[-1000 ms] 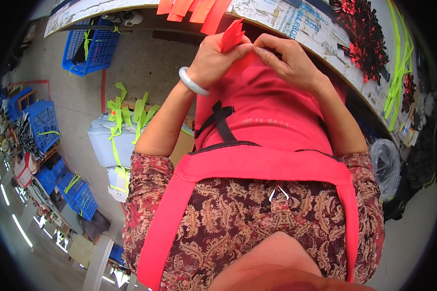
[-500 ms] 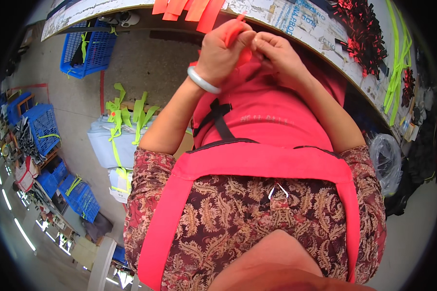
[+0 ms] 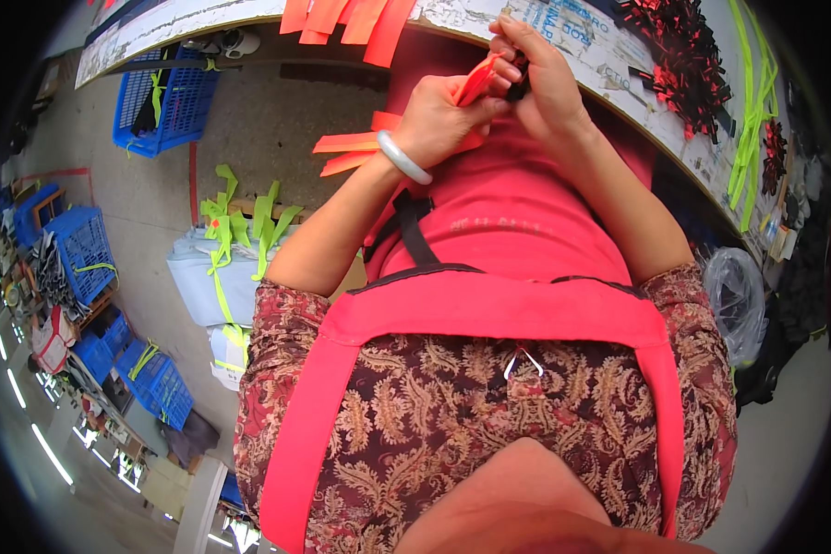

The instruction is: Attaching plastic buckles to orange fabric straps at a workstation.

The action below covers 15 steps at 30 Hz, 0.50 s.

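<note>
My left hand point(image 3: 439, 115), with a pale bangle at the wrist, is closed on a bunch of orange fabric strips point(image 3: 476, 81). Their loose ends point(image 3: 349, 144) stick out past the wrist on the left. Close against it, my right hand point(image 3: 549, 88) has its fingers bent around a small dark thing point(image 3: 519, 81), mostly hidden in the palm. The fingertips of both hands meet at the upper end of the orange bunch. Both hands are over my red apron point(image 3: 517, 203), at the table's near edge.
More orange strips point(image 3: 369, 28) hang over the edge of the worn white table point(image 3: 471, 20). A heap of black and red pieces point(image 3: 679, 74) and yellow-green strips point(image 3: 751, 129) lie to its right. At left are blue baskets point(image 3: 162, 106) and a pale blue bundle point(image 3: 203, 286).
My right hand has moved up and opened its pinch into a curl, showing a dark thing. My left hand has turned and lowered slightly; loose strip ends now show left of its wrist.
</note>
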Tool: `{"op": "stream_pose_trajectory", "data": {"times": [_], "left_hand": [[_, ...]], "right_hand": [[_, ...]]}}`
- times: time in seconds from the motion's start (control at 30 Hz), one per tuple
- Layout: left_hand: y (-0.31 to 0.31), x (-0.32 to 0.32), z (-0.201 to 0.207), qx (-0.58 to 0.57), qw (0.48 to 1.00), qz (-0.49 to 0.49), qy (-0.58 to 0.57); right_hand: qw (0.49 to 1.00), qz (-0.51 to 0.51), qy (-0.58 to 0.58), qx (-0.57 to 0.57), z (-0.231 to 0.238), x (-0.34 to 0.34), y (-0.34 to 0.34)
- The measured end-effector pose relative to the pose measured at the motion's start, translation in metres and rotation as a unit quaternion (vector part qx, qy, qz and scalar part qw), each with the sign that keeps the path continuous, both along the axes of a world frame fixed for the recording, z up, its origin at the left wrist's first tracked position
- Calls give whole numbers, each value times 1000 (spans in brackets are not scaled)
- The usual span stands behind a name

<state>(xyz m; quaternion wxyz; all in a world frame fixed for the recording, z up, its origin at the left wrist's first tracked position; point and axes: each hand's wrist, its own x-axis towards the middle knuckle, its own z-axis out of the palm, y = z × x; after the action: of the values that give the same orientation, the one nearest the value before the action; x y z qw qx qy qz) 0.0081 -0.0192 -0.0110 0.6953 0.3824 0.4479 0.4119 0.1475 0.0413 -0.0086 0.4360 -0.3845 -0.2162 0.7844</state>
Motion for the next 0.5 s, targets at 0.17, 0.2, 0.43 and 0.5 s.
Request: {"op": "stream_pose_trajectory", "data": {"times": [0.17,0.2,0.43,0.5], "left_hand": [[-1,-20,1,21,996,-52,65],[-1,-23,0,44,994,-53,87],[-3,-20,-9,184,976,35,112],[-3,-21,-11,146,985,21,92]], "right_hand": [[999,18,44,17,-20,55,33],[993,19,-103,50,-10,54,29],[884,318,-279,201,35,25,-8],[882,321,-300,172,42,25,-8]]}}
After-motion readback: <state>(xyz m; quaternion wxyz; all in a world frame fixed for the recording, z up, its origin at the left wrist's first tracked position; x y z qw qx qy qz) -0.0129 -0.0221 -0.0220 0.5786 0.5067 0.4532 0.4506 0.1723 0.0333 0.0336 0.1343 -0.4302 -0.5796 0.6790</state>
